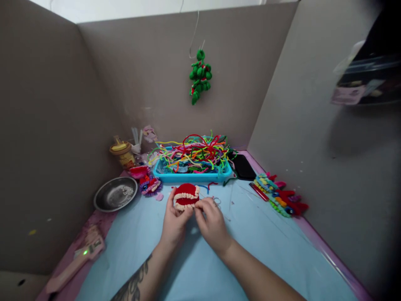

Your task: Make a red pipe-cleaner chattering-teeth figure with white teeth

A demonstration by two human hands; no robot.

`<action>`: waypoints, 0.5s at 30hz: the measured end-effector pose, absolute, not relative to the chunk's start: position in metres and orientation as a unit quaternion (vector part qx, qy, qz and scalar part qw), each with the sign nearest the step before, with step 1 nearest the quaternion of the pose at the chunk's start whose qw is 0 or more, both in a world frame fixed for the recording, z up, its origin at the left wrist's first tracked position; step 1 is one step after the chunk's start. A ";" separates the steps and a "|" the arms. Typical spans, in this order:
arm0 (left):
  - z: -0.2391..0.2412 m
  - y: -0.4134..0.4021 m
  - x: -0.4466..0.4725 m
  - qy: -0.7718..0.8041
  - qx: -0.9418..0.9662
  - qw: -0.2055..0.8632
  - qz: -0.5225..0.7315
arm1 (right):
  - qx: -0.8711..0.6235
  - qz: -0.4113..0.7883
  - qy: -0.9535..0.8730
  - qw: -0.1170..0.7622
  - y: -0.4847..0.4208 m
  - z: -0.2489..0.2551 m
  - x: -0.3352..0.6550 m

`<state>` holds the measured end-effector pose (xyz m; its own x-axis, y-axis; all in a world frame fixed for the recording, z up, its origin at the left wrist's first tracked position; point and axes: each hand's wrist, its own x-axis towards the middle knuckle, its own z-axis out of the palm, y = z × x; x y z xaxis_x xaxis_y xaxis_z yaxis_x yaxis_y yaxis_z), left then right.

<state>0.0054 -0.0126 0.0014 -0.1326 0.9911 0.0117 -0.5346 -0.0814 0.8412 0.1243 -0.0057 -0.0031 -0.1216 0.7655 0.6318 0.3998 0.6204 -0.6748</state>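
Here the landmark is the red pipe-cleaner mouth (186, 196), a fuzzy red shape with two rows of pale teeth, held just above the blue desk (266, 242) directly in front of the turquoise tray of pipe cleaners (191, 173). Its long axis runs left to right, across both hands. The left hand (174, 222) comes up from below and to its left, thumb on the mouth's left end and fingers curled under it, gripping it. The right hand (212, 221) sits just right of the mouth, fingertips drawn together against its right end; whether they pinch a strand there I cannot tell. Both hands lie equally close. A steel bowl (115, 193) stands well to the left.
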 end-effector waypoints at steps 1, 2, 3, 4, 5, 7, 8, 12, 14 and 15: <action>0.002 -0.013 0.005 0.361 0.321 0.573 0.662 | -0.397 0.180 -0.732 0.523 -0.005 -0.003 0.125; 0.002 -0.013 0.005 0.365 0.322 0.571 0.661 | -0.394 0.187 -0.736 0.517 -0.005 -0.002 0.125; 0.003 -0.013 0.005 0.368 0.323 0.570 0.660 | -0.390 0.195 -0.740 0.512 -0.004 -0.002 0.126; 0.004 -0.014 0.005 0.369 0.325 0.569 0.659 | -0.386 0.202 -0.744 0.507 -0.004 -0.001 0.126; 0.005 -0.014 0.005 0.370 0.327 0.568 0.658 | -0.383 0.209 -0.746 0.503 -0.004 -0.001 0.127; 0.006 -0.014 0.005 0.372 0.333 0.566 0.655 | -0.387 0.218 -0.745 0.498 -0.003 0.000 0.128; 0.006 -0.014 0.005 0.375 0.336 0.567 0.652 | -0.392 0.220 -0.741 0.499 -0.003 0.000 0.128; 0.006 -0.015 0.005 0.390 0.340 0.567 0.641 | -0.409 0.216 -0.723 0.513 -0.002 -0.002 0.128; 0.006 -0.015 0.004 0.396 0.340 0.562 0.642 | -0.415 0.205 -0.718 0.520 -0.001 -0.004 0.128; 0.006 -0.015 0.004 0.398 0.342 0.560 0.642 | -0.418 0.196 -0.718 0.521 -0.001 -0.004 0.128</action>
